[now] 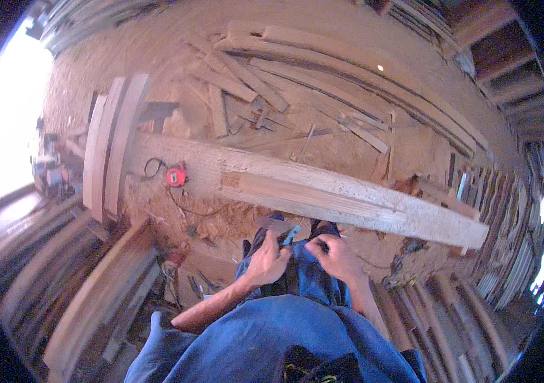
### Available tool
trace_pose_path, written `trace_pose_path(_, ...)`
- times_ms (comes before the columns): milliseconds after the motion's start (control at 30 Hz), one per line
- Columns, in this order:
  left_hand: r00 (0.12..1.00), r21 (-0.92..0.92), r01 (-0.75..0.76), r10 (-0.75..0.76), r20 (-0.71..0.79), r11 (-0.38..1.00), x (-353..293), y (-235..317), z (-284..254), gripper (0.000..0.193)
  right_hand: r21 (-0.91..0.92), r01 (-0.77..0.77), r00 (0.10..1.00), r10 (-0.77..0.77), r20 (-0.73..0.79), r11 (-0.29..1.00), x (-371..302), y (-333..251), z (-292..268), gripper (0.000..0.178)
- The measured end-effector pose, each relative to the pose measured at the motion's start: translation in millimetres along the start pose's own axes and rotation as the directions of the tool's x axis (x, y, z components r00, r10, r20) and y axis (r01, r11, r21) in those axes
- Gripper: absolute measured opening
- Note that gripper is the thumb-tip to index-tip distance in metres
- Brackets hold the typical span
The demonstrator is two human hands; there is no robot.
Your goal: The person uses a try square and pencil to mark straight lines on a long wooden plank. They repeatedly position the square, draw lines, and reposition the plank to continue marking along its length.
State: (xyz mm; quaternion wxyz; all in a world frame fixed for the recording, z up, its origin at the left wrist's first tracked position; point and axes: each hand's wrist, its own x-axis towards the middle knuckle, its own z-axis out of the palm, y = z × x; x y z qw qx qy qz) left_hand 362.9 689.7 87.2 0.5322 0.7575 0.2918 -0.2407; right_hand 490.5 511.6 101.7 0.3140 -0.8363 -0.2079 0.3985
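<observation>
My left hand (267,260) is closed in front of my lap, its fingers wrapped round a small teal tool (292,233). A thin, flat grey piece (276,225) shows just beyond its fingertips; whether it belongs to the tool I cannot tell. My right hand (339,256) is close by on the right, fingers curled inward and pressed together. What it holds, if anything, is hidden. Past both hands a long, pale wooden beam (438,223) lies crosswise, with a smoother planed strip along it. On its left part sits a red tape measure (176,173) with a black strap.
Curved boards (113,147) lie across the beam's left end. Beyond are offcuts (233,76) and long timbers (348,64) on the sawdust-covered ground (176,38). Stacked planks (93,287) flank me on the left, with more timber (450,319) on the right.
</observation>
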Motion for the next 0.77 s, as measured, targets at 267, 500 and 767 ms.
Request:
trace_pose_path(267, 0.855, -0.436, -0.111, -0.137, -0.500, 0.893, -18.7, -1.8, 49.7, 0.055, -0.093, 0.263, 0.928, -0.226, 0.296, 0.960, 58.1, -46.6, 22.6, 0.052)
trace_pose_path(500, 0.777, -0.261, -0.016, -0.153, -0.610, 0.965, 16.3, 94.1, 86.6, 0.068, 0.121, 0.200, 0.768, -0.232, 0.597, 0.972, 136.1, -1.6, -59.7, 0.036)
trace_pose_path(767, 0.582, 0.094, 0.016, 0.067, -0.811, 0.995, 84.1, 160.8, 107.7, 0.071, 0.155, 0.030, 0.430, -0.153, 0.890, 0.987, 243.3, 36.1, -128.4, 0.034)
